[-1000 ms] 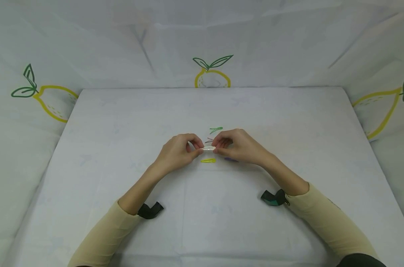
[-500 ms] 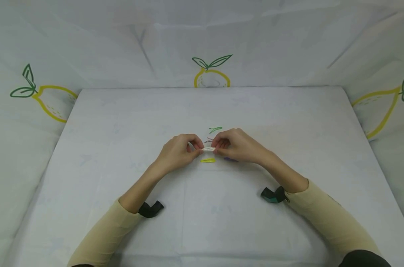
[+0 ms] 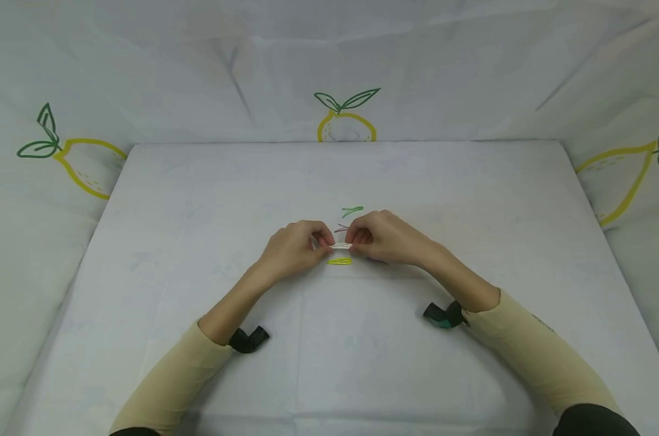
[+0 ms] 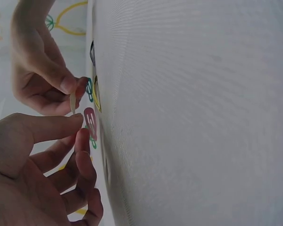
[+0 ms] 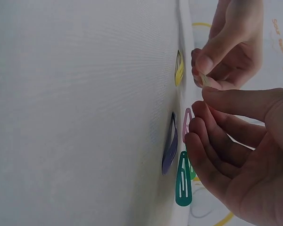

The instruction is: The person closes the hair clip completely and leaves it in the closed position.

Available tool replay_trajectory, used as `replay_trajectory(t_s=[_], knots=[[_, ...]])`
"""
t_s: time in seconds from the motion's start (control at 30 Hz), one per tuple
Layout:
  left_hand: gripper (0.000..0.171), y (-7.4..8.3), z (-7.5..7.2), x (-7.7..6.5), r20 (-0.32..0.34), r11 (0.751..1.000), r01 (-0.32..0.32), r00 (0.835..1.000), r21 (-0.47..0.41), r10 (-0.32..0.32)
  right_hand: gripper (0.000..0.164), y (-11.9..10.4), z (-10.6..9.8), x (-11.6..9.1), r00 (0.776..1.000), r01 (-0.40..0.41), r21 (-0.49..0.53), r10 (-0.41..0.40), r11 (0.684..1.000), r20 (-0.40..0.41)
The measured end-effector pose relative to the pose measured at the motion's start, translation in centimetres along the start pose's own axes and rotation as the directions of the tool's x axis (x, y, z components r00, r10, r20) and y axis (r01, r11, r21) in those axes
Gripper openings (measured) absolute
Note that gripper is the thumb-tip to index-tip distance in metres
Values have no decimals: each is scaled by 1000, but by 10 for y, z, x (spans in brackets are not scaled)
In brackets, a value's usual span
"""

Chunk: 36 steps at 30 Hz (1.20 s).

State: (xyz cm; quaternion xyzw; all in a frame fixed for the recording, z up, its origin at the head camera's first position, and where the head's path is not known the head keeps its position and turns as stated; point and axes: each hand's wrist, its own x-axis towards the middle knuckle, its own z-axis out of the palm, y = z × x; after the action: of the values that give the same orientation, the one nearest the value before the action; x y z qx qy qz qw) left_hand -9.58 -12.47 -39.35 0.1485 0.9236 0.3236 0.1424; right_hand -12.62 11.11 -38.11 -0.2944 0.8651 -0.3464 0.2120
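Observation:
A white snap hair clip (image 3: 340, 246) spans the gap between both hands at the middle of the table. My left hand (image 3: 295, 247) pinches its left end between thumb and fingertips, and my right hand (image 3: 391, 241) pinches the other end the same way. Just in front of it lies a yellow hair clip (image 3: 339, 261). Behind it rest a pink clip (image 3: 340, 229), partly covered by my right fingers, and a green clip (image 3: 353, 211) farther back. Below my right hand, a purple clip (image 5: 170, 153) and a teal clip (image 5: 183, 201) show in the right wrist view.
A white cloth covers the table (image 3: 198, 387), and white sheeting with lemon drawings (image 3: 347, 118) stands around its back and sides. Black curved pieces (image 3: 249, 340) stick out near both sleeve cuffs.
Both hands and the white clip have shifted slightly toward the person. The purple clip, partly visible earlier beside the right hand in the head view, is now hidden there.

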Motion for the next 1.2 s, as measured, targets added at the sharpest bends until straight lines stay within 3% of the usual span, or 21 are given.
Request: replay_trajectory(t_s=[0.53, 1.2], knots=[[7, 4, 1, 1, 21, 998, 32, 999, 60, -33, 7, 0, 4, 7, 999, -25, -54, 28, 998, 42], [7, 3, 3, -1, 27, 995, 41, 999, 92, -44, 6, -2, 7, 8, 999, -6, -84, 9, 996, 34]])
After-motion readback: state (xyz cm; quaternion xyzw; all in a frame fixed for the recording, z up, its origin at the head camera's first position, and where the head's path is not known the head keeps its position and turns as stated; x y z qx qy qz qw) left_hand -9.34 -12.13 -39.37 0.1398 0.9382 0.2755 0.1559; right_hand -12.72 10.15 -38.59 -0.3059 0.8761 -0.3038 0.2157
